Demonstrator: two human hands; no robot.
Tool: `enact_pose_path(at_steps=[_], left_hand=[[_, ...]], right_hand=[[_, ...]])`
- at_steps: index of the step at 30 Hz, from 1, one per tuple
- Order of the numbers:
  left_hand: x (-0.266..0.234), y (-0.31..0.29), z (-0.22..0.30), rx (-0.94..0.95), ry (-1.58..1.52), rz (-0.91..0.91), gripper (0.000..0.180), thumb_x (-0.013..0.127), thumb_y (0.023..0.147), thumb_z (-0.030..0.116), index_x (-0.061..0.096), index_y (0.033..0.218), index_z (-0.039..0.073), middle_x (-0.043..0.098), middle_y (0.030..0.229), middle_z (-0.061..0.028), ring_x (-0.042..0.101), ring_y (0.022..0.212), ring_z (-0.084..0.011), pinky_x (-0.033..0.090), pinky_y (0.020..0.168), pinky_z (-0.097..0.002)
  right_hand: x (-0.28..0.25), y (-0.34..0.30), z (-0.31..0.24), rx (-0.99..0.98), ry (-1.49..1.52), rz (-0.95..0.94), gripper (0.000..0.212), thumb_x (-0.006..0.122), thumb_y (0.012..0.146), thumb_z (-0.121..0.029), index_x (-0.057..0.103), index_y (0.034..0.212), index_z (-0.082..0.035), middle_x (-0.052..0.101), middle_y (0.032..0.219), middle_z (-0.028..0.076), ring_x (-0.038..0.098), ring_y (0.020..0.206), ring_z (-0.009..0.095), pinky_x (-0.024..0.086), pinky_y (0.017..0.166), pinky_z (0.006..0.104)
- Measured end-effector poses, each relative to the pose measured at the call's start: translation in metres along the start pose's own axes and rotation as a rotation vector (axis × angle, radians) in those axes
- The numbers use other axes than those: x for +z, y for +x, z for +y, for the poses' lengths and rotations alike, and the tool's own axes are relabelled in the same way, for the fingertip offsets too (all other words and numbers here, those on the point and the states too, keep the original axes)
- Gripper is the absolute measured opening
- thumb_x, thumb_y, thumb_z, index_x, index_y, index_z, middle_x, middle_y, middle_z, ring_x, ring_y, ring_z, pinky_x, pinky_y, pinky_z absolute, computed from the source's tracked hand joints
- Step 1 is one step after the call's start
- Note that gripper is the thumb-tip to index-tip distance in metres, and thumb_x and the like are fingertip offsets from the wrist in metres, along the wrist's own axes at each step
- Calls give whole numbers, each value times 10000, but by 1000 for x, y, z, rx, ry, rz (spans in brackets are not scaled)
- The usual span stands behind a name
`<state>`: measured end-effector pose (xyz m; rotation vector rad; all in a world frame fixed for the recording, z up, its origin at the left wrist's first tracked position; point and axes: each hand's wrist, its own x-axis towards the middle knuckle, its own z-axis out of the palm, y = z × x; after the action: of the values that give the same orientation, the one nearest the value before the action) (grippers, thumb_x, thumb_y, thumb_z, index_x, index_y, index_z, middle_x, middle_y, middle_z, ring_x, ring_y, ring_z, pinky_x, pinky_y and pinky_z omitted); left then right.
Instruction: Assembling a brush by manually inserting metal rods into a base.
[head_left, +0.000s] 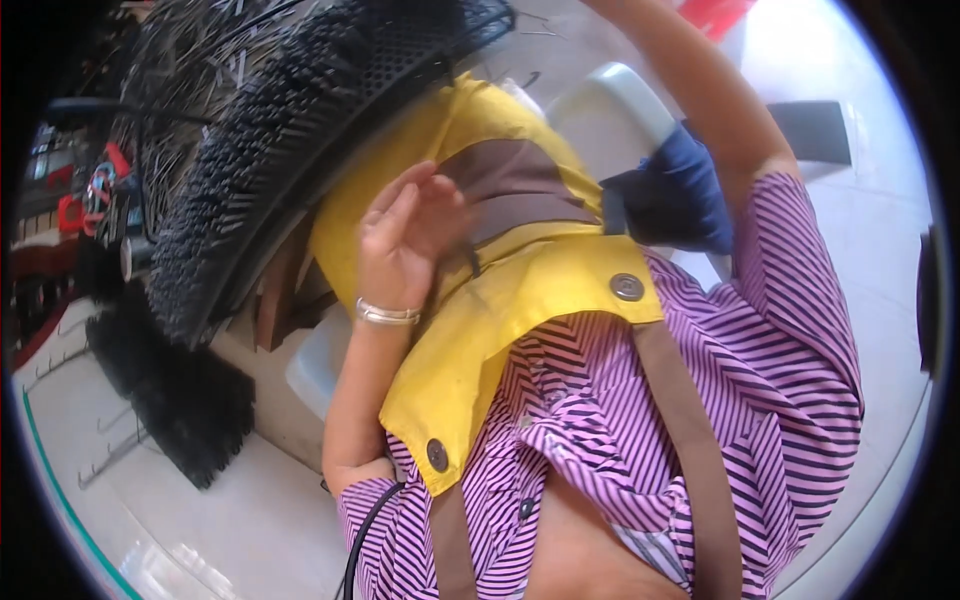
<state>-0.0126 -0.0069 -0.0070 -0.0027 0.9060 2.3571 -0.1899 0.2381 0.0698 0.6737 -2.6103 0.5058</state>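
Observation:
My left hand [405, 225] is raised over my lap with its fingers loosely bent, and it holds nothing that I can see. Its fingertips are somewhat blurred. A silver bracelet [388, 314] circles that wrist. Beneath it lies a yellow apron [560, 275] with a brown pocket patch and brown straps. Just beyond the hand, a large black perforated panel [400, 95] leans across the upper left, its far side crowded with short black pegs or bristles [250, 150]. My right arm [715, 95] reaches up past the top edge, so its hand is out of the picture.
Thin dark strips [190, 90] lie heaped behind the panel. A black bristly piece [180, 390] and wire hooks [110, 455] lie at the left. A pale plastic seat [615, 105] shows beside my lap. Something red [715, 15] is at the top right.

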Motion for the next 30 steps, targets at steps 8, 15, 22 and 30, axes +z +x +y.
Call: enact_pose_path(at_steps=[8, 15, 22, 30], left_hand=[[107, 7, 16, -29, 690, -88, 129, 547, 761, -15, 600, 877, -32, 594, 795, -72, 551, 697, -127, 441, 654, -223], [177, 7, -21, 177, 811, -710, 209, 661, 702, 67, 591, 873, -31, 575, 714, -94, 537, 609, -139, 418, 564, -236], [190, -8, -28, -427, 521, -548, 140, 599, 750, 1, 551, 880, -14, 554, 742, -2, 495, 696, -50, 430, 642, -195], [193, -8, -35, -403, 532, -591, 241, 631, 725, 52, 531, 922, -45, 554, 740, -34, 482, 677, -70, 424, 629, -218]], right_hand=[[-2, 26, 14, 101, -97, -309, 131, 509, 593, -71, 595, 613, 26, 572, 597, 199, 599, 564, 291, 464, 501, 381], [13, 15, 21, 116, -171, -149, 195, 547, 640, -175, 610, 637, 10, 600, 667, 197, 617, 640, 295, 485, 549, 386], [15, 0, 2, 142, -57, -165, 160, 557, 609, -145, 584, 681, -5, 583, 704, 180, 579, 699, 337, 469, 604, 405], [-6, -26, 15, 232, 10, -84, 291, 641, 699, -276, 562, 796, -13, 568, 740, 177, 552, 752, 341, 436, 650, 403]])
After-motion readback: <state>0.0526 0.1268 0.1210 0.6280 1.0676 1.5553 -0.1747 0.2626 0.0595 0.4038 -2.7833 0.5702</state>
